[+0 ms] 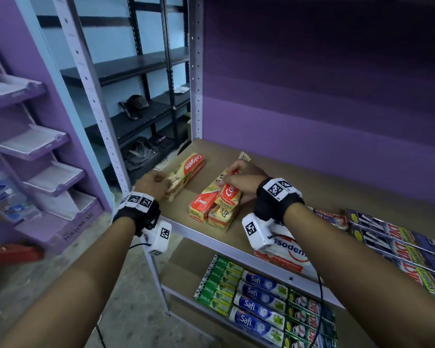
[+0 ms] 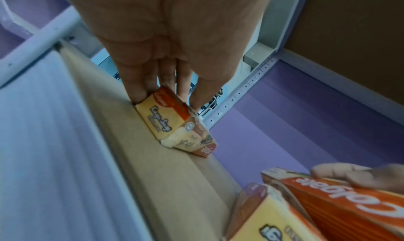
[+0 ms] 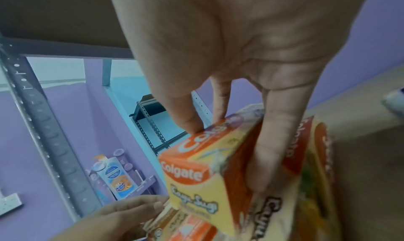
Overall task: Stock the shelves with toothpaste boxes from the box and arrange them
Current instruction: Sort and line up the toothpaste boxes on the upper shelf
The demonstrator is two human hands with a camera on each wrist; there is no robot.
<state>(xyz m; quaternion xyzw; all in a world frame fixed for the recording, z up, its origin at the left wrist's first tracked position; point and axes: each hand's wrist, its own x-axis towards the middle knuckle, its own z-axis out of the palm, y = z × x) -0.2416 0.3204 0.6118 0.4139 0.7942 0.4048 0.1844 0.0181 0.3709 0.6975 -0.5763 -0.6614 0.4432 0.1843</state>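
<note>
The left hand (image 1: 153, 185) gripped the near end of two stacked Colgate boxes (image 1: 186, 173) lying close to the left edge of the brown shelf board (image 1: 299, 197). The right hand (image 1: 241, 183) pinched one tilted Colgate box (image 3: 196, 167) on top of a loose pile of Colgate boxes (image 1: 209, 212) near the front edge. A careless push could probably send the pile over that edge, because the boxes lay crooked and unaligned.

The head camera looks steeply down onto the shelf (image 1: 299, 187) from above. Both wrist cameras sit close, facing along the fingers; each catches the other hand at 5 and 7 o'clock
</note>
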